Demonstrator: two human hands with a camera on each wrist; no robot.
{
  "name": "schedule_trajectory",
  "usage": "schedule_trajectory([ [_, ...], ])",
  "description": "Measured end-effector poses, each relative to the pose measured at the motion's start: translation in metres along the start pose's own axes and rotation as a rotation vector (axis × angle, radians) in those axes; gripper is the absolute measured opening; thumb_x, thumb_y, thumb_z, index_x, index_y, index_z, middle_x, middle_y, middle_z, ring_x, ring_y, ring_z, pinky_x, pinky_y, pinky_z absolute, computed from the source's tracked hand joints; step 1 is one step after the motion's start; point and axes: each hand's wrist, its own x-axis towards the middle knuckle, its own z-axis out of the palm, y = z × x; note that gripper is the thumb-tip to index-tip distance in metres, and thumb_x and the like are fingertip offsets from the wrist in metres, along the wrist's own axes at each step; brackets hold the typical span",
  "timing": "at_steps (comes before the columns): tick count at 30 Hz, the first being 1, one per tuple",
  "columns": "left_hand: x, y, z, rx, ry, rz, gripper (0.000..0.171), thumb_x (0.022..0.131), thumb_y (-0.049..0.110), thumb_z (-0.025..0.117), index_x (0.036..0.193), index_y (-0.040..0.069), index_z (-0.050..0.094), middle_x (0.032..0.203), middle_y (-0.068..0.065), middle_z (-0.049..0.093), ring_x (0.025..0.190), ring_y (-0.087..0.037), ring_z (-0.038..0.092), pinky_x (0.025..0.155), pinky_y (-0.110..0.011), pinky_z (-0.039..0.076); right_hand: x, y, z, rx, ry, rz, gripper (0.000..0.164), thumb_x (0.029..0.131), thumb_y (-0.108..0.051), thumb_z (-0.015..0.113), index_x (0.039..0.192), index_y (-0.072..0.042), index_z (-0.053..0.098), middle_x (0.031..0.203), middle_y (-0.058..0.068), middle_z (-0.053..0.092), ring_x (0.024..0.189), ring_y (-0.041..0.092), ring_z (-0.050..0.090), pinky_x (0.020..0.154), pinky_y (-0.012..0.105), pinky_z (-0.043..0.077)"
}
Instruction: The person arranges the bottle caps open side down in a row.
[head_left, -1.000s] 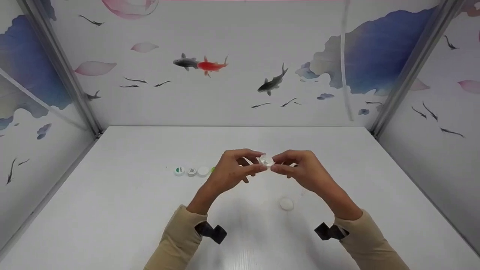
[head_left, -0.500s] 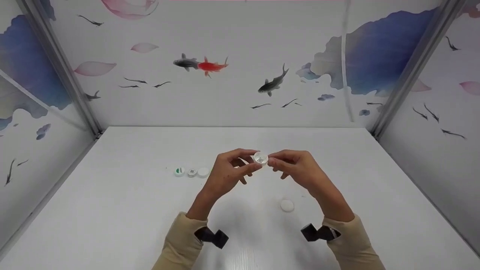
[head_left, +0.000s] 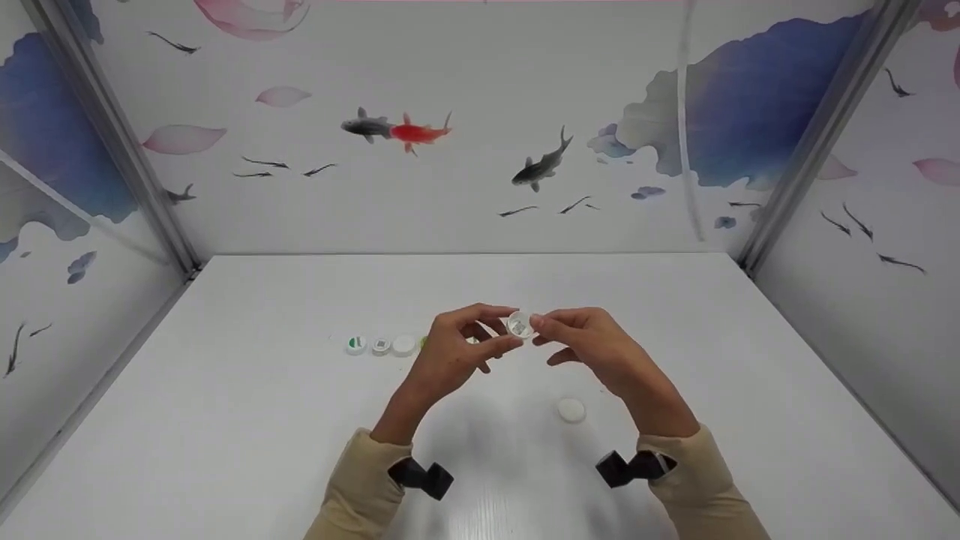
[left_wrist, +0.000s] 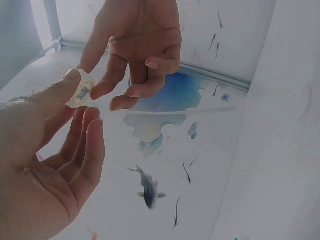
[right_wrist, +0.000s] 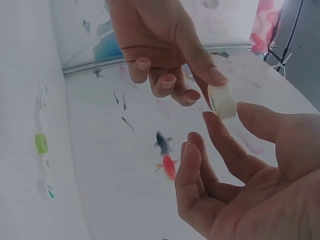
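A small white round cap (head_left: 519, 325) is held up between both hands above the table, its hollow side with a printed square code turned toward the head view. My left hand (head_left: 454, 349) pinches it from the left, thumb below and index finger at the top edge. At its right edge, my right hand (head_left: 596, 341) has the thumb and index fingertip on the rim, other fingers loosely bent. The left wrist view shows the code on the cap (left_wrist: 82, 94) face; the right wrist view shows the cap (right_wrist: 225, 102) side-on, with both thumbs at it.
A row of small round pieces lies left on the white table: a green-and-white one (head_left: 356, 344), one with a code (head_left: 381, 346), a plain white one (head_left: 403, 345) and a yellow-green one (right_wrist: 41, 143). A white disc (head_left: 571, 410) lies nearer. Printed walls enclose the table.
The cap has moved slightly left and now faces the head view more squarely. My right hand has shifted left with it, its thumb now over the rim and its lower fingers more spread.
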Motion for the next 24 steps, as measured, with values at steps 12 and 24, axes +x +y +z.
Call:
schedule_trajectory([
  [12, -0.0021, 0.0027, -0.0014, -0.341, -0.117, -0.375, 0.056, 0.1, 0.055, 0.051, 0.114, 0.004, 0.068, 0.088, 0.0, 0.062, 0.066, -0.011, 0.06, 0.055, -0.027, 0.057, -0.0053, 0.0004, 0.0035, -0.066, 0.121, -0.169, 0.026, 0.096, -0.027, 0.068, 0.113, -0.008, 0.074, 0.13, 0.007, 0.065, 0.122, 0.023, 0.059, 0.101, 0.038, 0.049],
  [24, -0.0026, 0.0015, -0.0067, -0.479, -0.178, -0.423, 0.042, 0.098, 0.041, 0.059, 0.115, 0.003, 0.066, 0.091, 0.001, 0.06, 0.068, -0.009, 0.058, 0.053, -0.021, 0.053, -0.0038, 0.0014, 0.0047, -0.168, 0.107, -0.244, 0.028, 0.095, -0.026, 0.069, 0.119, -0.011, 0.073, 0.128, 0.009, 0.066, 0.12, 0.026, 0.061, 0.1, 0.042, 0.052],
])
